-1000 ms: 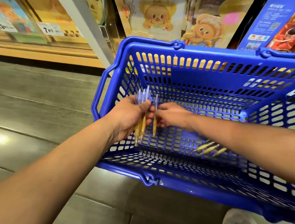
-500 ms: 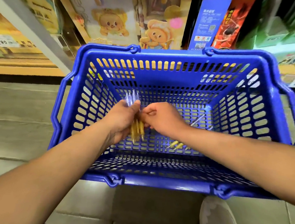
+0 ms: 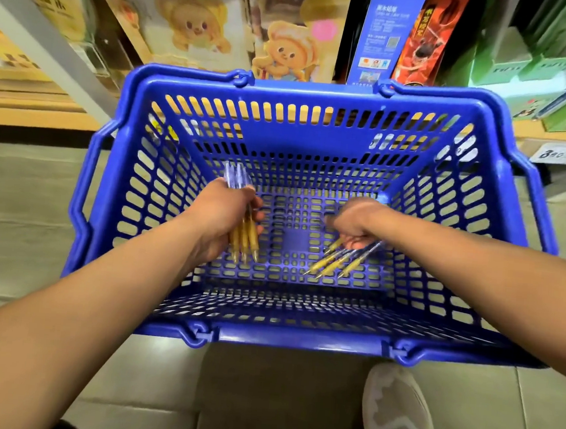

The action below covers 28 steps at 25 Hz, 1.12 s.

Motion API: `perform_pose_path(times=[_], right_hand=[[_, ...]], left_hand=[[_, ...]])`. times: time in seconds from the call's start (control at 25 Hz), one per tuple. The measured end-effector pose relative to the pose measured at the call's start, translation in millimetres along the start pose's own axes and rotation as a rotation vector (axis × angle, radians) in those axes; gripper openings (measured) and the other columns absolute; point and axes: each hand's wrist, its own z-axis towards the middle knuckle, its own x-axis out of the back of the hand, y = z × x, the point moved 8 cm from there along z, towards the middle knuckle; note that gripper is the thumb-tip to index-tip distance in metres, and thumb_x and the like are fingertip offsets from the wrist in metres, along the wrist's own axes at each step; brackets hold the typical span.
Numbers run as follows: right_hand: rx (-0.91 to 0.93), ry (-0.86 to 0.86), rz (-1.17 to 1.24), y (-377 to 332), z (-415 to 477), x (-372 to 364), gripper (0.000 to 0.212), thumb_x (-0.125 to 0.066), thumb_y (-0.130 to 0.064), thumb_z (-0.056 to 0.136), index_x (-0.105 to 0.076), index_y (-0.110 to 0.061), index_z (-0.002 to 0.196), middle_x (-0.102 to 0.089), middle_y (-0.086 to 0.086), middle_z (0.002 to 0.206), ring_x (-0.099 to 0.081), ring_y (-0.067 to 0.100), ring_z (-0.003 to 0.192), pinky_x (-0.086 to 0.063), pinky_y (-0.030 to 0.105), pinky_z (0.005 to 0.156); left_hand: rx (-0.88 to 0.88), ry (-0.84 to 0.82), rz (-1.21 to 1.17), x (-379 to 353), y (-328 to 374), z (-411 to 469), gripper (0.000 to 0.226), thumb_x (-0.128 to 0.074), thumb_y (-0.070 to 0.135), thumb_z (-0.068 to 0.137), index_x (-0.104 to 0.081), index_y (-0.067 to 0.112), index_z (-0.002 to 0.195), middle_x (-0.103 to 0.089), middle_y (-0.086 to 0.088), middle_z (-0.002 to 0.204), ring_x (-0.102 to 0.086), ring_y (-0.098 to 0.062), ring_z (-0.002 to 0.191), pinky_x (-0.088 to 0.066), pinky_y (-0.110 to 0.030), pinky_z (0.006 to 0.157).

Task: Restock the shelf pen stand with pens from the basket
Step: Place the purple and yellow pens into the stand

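Basket (image 3: 318, 92): one, blue. Hands: two.
Pen bundle (image 3: 245, 242) in left hand (image 3: 220, 216), toward basket's left wall: three yellow tips counted.
Loose pens (image 3: 333, 264) on basket floor, right of centre, under right hand (image 3: 352, 219): three sure, fourth possible; blurred.
Shoe (image 3: 394, 416): one.

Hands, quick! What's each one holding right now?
Left hand: fingers curled round a bunch of pens.
Right hand: fingers curled over three pens on the basket floor.
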Motion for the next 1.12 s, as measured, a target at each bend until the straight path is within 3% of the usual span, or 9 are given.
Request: perform_pose_path(times=[0.08, 0.2, 0.32, 0.4, 0.48, 0.6, 0.8, 1.0, 1.12], right_hand=[[-0.071, -0.003, 0.064, 22.6, 14.5, -9.7, 0.019, -0.046, -0.019, 0.105, -0.050, -0.020, 0.086, -0.078, 0.006, 0.086, -0.058, 0.014, 0.043, -0.059, 0.026, 0.067], [-0.053, 0.066, 0.038, 33.7, 34.9, -13.5, 0.015, -0.049, -0.014, 0.102, -0.054, -0.006, 0.113, -0.067, -0.002, 0.052, -0.056, 0.011, 0.044, -0.058, 0.022, 0.079], [-0.038, 0.077, 0.074, 35.0, 38.7, -8.2, 0.016, -0.051, -0.011, 0.099, -0.059, -0.006, 0.085, -0.058, -0.002, 0.037, -0.052, 0.007, 0.027, -0.047, 0.015, 0.038], [-0.022, 0.059, 0.194, 28.9, 35.8, -7.0, 0.009, -0.051, -0.007, 0.098, -0.056, -0.004, 0.091, -0.063, 0.006, 0.054, -0.050, 0.005, 0.026, -0.037, 0.015, 0.028], [-0.082, -0.043, 0.262, 19.0, 28.1, -14.5, 0.014, -0.044, -0.017, 0.105, -0.048, -0.008, 0.114, -0.067, 0.010, 0.078, -0.056, 0.010, 0.039, -0.041, 0.018, 0.035], [-0.021, -0.141, 0.422, -13.9, 8.7, -14.6, 0.022, -0.050, -0.026, 0.104, -0.055, -0.006, 0.111, -0.073, 0.009, 0.094, -0.069, 0.012, 0.063, -0.058, 0.020, 0.057], [0.430, -0.140, 0.726, -86.2, -44.3, 0.7, 0.019, -0.060, -0.026, 0.099, -0.066, -0.008, 0.095, -0.070, 0.003, 0.076, -0.069, 0.009, 0.064, -0.057, 0.020, 0.061], [0.630, 0.221, 0.436, -103.7, -78.4, 14.0, 0.028, -0.059, -0.045, 0.097, -0.071, -0.021, 0.088, -0.074, -0.007, 0.069, -0.071, 0.003, 0.061, -0.060, 0.029, 0.070], [0.625, 0.175, 0.509, -103.4, -78.6, 10.7, 0.026, -0.060, -0.041, 0.098, -0.074, -0.022, 0.087, -0.076, -0.006, 0.072, -0.073, 0.005, 0.064, -0.062, 0.034, 0.075]], left_hand=[[0.009, -0.016, -0.014, 0.2, -0.2, 2.4, 0.007, -0.048, 0.012, 0.107, -0.045, 0.006, 0.110, -0.056, -0.007, 0.073, -0.054, -0.015, 0.053, -0.053, -0.030, 0.047], [0.009, -0.019, 0.016, -0.3, -2.1, 8.1, 0.021, -0.054, 0.013, 0.104, -0.044, 0.006, 0.121, -0.055, -0.004, 0.068, -0.049, -0.012, 0.049, -0.046, -0.026, 0.042], [0.022, -0.024, 0.015, -2.0, -6.6, 11.2, 0.024, -0.061, 0.014, 0.101, -0.046, 0.005, 0.118, -0.054, -0.004, 0.070, -0.047, -0.009, 0.048, -0.042, -0.022, 0.040], [0.022, -0.045, -0.008, -0.3, -6.3, 11.9, 0.024, -0.068, 0.020, 0.098, -0.052, 0.007, 0.110, -0.053, -0.002, 0.070, -0.046, -0.008, 0.049, -0.042, -0.021, 0.041], [0.031, -0.069, 0.005, 1.1, -5.7, 12.0, 0.025, -0.074, 0.027, 0.094, -0.056, 0.011, 0.096, -0.051, 0.000, 0.067, -0.046, -0.009, 0.050, -0.044, -0.021, 0.043], [0.054, -0.041, -0.024, 1.5, -8.8, 14.2, 0.020, -0.068, 0.023, 0.099, -0.056, 0.008, 0.102, -0.051, -0.001, 0.065, -0.045, -0.010, 0.049, -0.044, -0.022, 0.043], [0.037, 0.011, -0.053, -1.8, -9.2, 15.2, 0.016, -0.054, 0.017, 0.107, -0.055, 0.003, 0.114, -0.062, -0.004, 0.068, -0.055, -0.013, 0.051, -0.053, -0.032, 0.056], [0.040, 0.054, -0.047, -0.5, -8.7, 13.8, 0.031, -0.052, 0.026, 0.107, -0.050, 0.000, 0.123, -0.059, -0.018, 0.096, -0.065, -0.031, 0.080, -0.060, -0.062, 0.082], [0.040, 0.034, -0.100, -4.0, -6.7, 10.7, 0.040, -0.052, 0.028, 0.107, -0.047, -0.003, 0.131, -0.060, -0.021, 0.104, -0.064, -0.034, 0.084, -0.057, -0.065, 0.087]])
